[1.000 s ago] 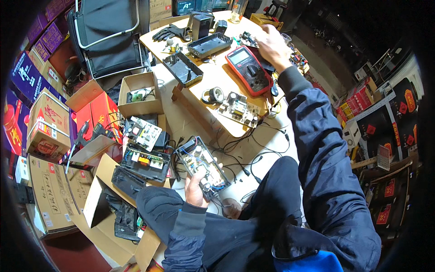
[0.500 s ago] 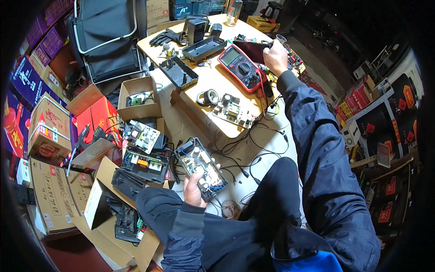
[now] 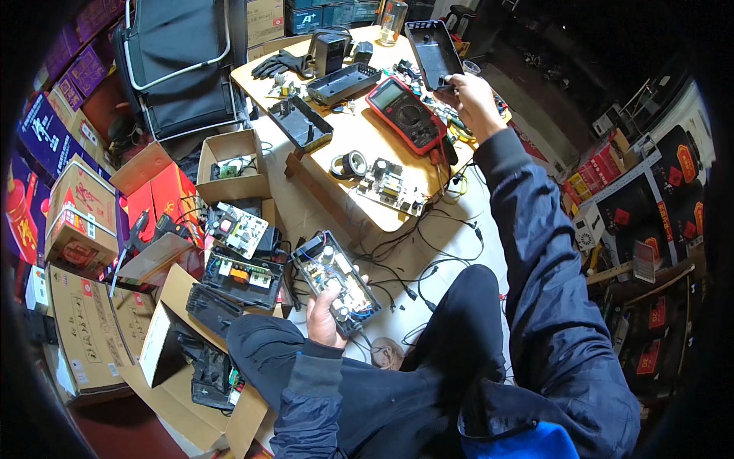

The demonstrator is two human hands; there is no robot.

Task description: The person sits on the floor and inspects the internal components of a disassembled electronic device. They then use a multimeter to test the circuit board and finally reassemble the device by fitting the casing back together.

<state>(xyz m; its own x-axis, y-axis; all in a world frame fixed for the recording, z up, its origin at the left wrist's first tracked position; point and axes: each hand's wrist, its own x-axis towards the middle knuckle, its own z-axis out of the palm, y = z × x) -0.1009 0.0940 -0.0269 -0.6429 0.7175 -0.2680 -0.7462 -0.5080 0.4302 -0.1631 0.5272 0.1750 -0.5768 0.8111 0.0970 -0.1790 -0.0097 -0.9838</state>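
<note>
My left hand (image 3: 326, 320) grips an open black power adapter (image 3: 345, 287) above my lap, its circuit board facing up and my thumb across the board. Over the far right of the table, my right hand (image 3: 472, 99) pinches the near end of a black plastic case half (image 3: 434, 53), tilted so that its hollow inside shows. Just below that hand lies a red multimeter (image 3: 406, 115) with a grey screen. A bare circuit board (image 3: 392, 187) rests at the table's near corner, beside a roll of black tape (image 3: 349, 164).
Two more black case halves (image 3: 300, 124) and a black glove (image 3: 283, 64) lie on the wooden table (image 3: 329, 164). Cables (image 3: 417, 268) tangle across the floor. Left of my knees stand cardboard boxes (image 3: 172, 405) with adapter parts and a glue gun (image 3: 138, 229).
My right hand has lifted and turned the black case half, so its inside now shows and more of the table beneath is uncovered. The left hand stays nearly still with the power adapter.
</note>
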